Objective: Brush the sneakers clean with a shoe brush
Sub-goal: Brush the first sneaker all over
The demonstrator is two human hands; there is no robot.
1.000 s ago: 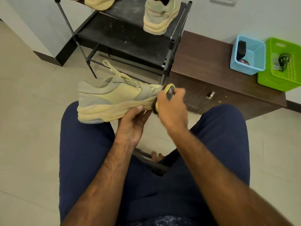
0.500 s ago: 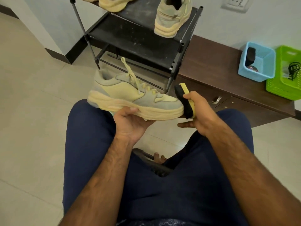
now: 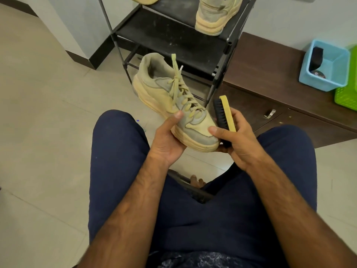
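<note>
A pale yellow and grey sneaker (image 3: 164, 93) is held above my knees, toe toward me and heel pointing away. My left hand (image 3: 167, 140) grips it from below near the toe, thumb on the laces. My right hand (image 3: 237, 140) holds a shoe brush (image 3: 225, 115) with a yellow back and black bristles. The bristles lie against the right side of the toe, and my right thumb touches the toe cap. A second matching sneaker (image 3: 214, 15) stands on the black shoe rack (image 3: 173, 39) behind.
Part of another yellow shoe (image 3: 144, 0) shows at the rack's top left. A brown low cabinet (image 3: 270, 78) runs to the right, carrying a blue basket (image 3: 326, 66) and a green basket (image 3: 347, 93). Tiled floor (image 3: 48, 122) lies to the left.
The sneaker has turned from sideways to toe-toward-me, with my left hand shifting to the toe end. The brush has come from in front of the toe to its right side.
</note>
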